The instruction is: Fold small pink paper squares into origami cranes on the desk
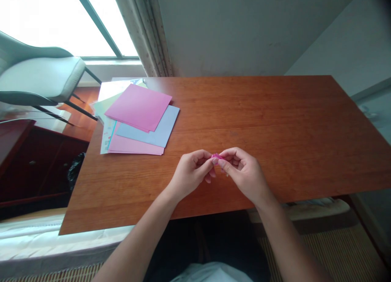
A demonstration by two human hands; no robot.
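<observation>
A small piece of folded magenta paper (217, 156) is pinched between my two hands above the front middle of the table. My left hand (193, 171) grips its left end with thumb and forefinger. On the other side, my right hand (243, 170) holds the right end the same way. Both thumbs are close together on the near face, and the fingers cover most of the piece, so its full shape is hidden.
Sheets of pink paper (140, 107), blue paper (159, 127) and other papers lie stacked at the left of the wooden table (259, 115). A pale chair (39, 76) stands beyond the left edge, by the window. A wall and a curtain (146, 33) border the far side.
</observation>
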